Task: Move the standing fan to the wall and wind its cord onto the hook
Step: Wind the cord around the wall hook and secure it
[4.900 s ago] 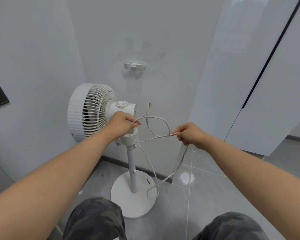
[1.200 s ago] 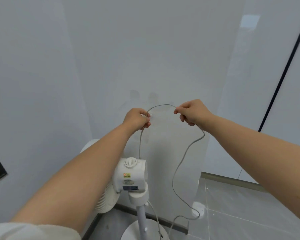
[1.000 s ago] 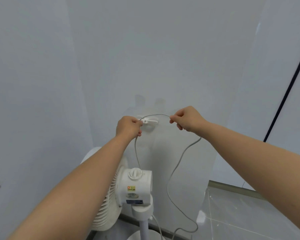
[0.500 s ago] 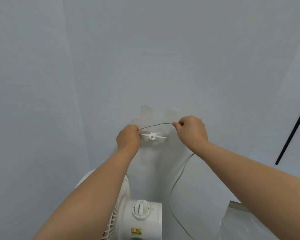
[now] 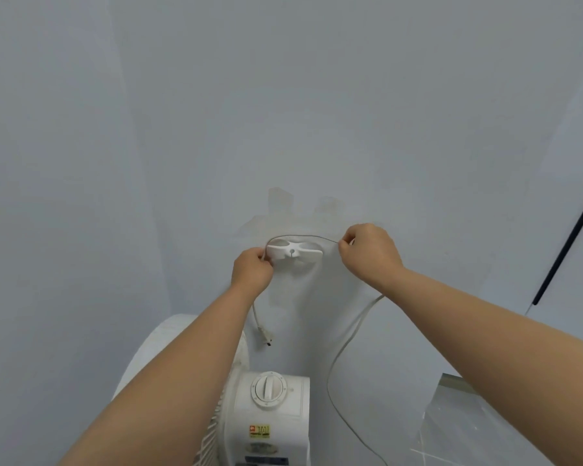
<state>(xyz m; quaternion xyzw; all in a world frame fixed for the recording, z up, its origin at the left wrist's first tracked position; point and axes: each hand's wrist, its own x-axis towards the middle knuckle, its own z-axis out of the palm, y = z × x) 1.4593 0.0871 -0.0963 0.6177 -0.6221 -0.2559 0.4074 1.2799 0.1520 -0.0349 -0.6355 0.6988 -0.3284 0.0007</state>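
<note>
A white two-armed hook (image 5: 295, 252) is fixed to the grey wall at mid-height. The thin grey cord (image 5: 345, 338) arches over the top of the hook between my hands. My left hand (image 5: 251, 271) pinches the cord at the hook's left arm, and the cord's plug end (image 5: 266, 337) dangles below that hand. At the hook's right side my right hand (image 5: 369, 252) pinches the cord, which then drops in a long curve down past the fan. The white standing fan (image 5: 270, 412) stands right below, its motor housing with a round knob facing me.
The grey wall fills most of the view. A dark vertical door edge (image 5: 567, 242) runs at the far right. A strip of glossy floor and skirting (image 5: 458, 381) shows at the lower right. My forearms hide the fan's grille on the left.
Both hands rose from beside the fan head to the wall hook. The cord now lies over the hook's top, and its plug end hangs free under my left hand.
</note>
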